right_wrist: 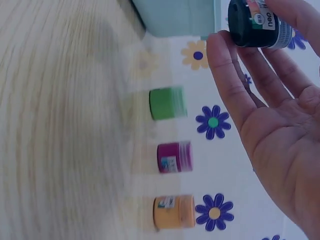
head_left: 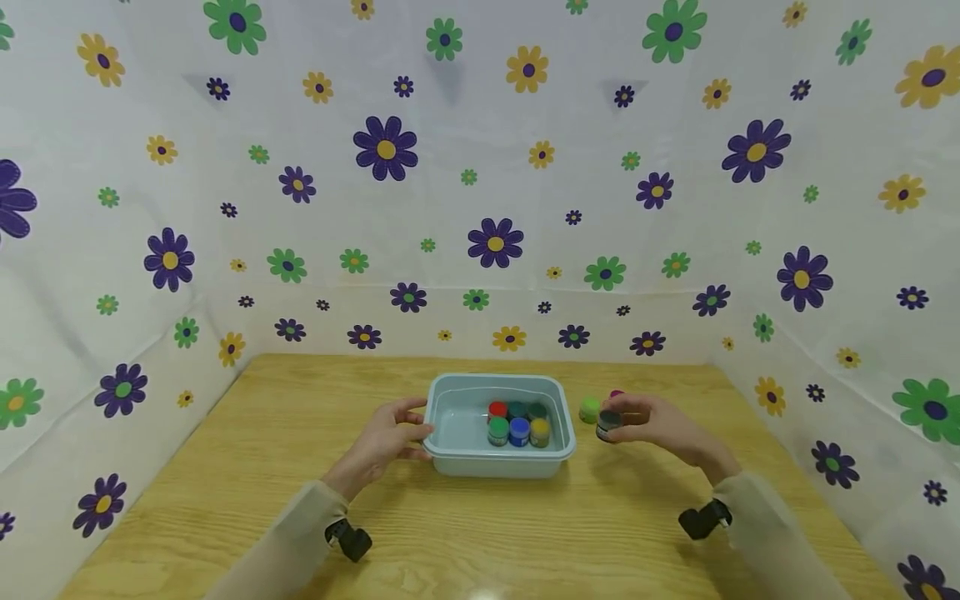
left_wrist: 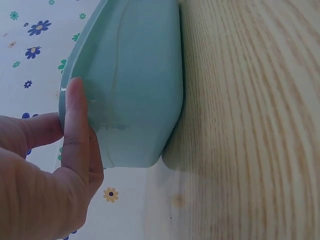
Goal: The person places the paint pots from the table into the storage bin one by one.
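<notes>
At the left end of a light blue plastic box [head_left: 498,467], my left hand [head_left: 390,435] grips the rim. The left wrist view shows its thumb at the rim and its fingers [left_wrist: 76,120] against the outer wall. My right hand [head_left: 660,425] pinches a dark paint jar [right_wrist: 255,22] between thumb and fingers, right of the box. The jar has a clear lid and a label. Inside the box stand several paint jars, among them a red jar [head_left: 497,410], a green jar [head_left: 498,432], a blue jar [head_left: 519,432] and a yellow jar [head_left: 539,432].
Right of the box, on the wooden table [head_left: 465,533], stand a light green jar [right_wrist: 167,103], a magenta jar [right_wrist: 174,157] and an orange jar [right_wrist: 173,212] in a row. A white flower-printed sheet [head_left: 450,208] rises behind the table and along both sides.
</notes>
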`<state>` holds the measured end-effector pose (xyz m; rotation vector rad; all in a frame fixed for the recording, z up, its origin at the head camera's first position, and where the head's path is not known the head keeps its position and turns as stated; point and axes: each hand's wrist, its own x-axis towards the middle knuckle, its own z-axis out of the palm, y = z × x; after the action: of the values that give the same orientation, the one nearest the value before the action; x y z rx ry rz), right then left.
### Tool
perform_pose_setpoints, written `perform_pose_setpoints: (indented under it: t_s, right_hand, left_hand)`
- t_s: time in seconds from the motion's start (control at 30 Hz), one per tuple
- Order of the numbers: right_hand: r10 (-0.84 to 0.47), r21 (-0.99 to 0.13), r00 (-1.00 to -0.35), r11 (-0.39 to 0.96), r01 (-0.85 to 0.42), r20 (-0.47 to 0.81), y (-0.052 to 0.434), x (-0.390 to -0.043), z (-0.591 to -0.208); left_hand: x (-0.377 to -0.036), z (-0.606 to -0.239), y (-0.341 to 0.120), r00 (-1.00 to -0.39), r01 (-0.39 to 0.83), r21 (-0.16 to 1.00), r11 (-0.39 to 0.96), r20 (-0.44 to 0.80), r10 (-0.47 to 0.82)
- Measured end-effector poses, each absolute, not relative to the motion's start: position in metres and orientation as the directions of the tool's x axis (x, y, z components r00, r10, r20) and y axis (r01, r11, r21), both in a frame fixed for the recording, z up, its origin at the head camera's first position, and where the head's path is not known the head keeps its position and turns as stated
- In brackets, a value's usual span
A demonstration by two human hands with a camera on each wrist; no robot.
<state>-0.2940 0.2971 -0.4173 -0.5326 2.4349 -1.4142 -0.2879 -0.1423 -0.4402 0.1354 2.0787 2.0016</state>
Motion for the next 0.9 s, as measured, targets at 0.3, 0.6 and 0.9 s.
perform_pose_setpoints:
  t_s: [0.3, 0.6, 0.9]
  right_hand:
    - [-0.487, -0.902, -0.874, 0.378, -0.208, -0.003, 0.274, -0.299, -0.407]
    - [-0.521, -0.903, -0.854, 0.366, -0.227, 0.003, 0.255, -0.301, -0.404]
    - [-0.474, -0.92, -0.88, 0.33, -0.212, 0.033, 0.243, -0.305, -0.409]
  left_hand:
    - [-0.29, -0.44, -0.141, -0.966, -0.119, 0.991, 0.054, -0.128, 0.223]
    - [-0.289, -0.441, -0.142, -0.967, -0.131, 0.99, 0.05, -0.138, 0.213]
    - [-0.291, -0.442, -0.141, -0.965, -0.152, 0.988, 0.022, -0.153, 0.212]
